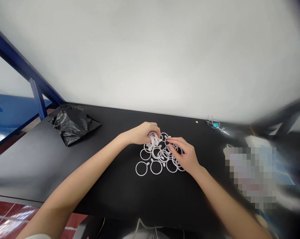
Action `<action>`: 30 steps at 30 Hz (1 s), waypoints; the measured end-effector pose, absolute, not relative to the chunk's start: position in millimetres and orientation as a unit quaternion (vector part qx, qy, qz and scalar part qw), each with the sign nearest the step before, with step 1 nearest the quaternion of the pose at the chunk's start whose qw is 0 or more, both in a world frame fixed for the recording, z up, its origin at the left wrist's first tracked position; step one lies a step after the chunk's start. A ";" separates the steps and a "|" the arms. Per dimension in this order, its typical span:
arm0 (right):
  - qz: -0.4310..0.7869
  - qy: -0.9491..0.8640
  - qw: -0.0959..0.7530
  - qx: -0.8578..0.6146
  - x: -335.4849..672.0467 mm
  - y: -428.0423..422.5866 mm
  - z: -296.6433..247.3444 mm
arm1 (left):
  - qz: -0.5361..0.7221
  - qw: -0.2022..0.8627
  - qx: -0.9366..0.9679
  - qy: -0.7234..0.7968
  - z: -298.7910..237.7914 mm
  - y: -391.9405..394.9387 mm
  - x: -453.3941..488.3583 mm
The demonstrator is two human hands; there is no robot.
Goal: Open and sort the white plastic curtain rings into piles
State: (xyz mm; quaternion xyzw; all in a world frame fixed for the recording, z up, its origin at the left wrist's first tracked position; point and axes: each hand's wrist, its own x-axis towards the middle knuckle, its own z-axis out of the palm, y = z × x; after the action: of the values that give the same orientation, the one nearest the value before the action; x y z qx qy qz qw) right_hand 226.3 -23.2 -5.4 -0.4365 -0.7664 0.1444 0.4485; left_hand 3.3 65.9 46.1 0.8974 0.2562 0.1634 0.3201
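A pile of several white plastic rings [156, 161] lies on a black table [110, 196], near its middle. My left hand [144, 132] is closed around a small bunch of these rings at the pile's far left edge. My right hand [183, 153] rests on the right side of the pile, its fingers bent and pinching at a ring there. Two or three single rings lie flat at the front of the pile, apart from both hands.
A crumpled black plastic bag [71, 124] sits at the table's far left. A small ring-shaped object with a teal glow [214, 124] lies at the far right by the white wall. Blue metal framing [37, 96] stands left. A blurred-out area covers the right side.
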 end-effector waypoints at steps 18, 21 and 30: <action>0.141 -0.772 0.428 -0.447 220.4 -9.0 7.9 | 0.351 0.419 0.823 0.154 108.7 36.4 -11.2; 0.138 -0.834 0.340 -0.412 207.9 7.1 12.7 | 0.369 0.355 0.841 0.174 111.4 37.9 -14.9; 0.169 -0.867 0.264 -0.388 179.4 39.5 18.1 | 0.364 0.268 0.874 0.178 119.5 34.7 -17.9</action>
State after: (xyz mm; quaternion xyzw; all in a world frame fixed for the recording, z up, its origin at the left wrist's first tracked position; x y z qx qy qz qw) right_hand 179.4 39.5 18.1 -0.3876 -0.8670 0.1687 0.2637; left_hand -17.9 34.7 119.5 0.8739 0.1775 0.3644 0.2684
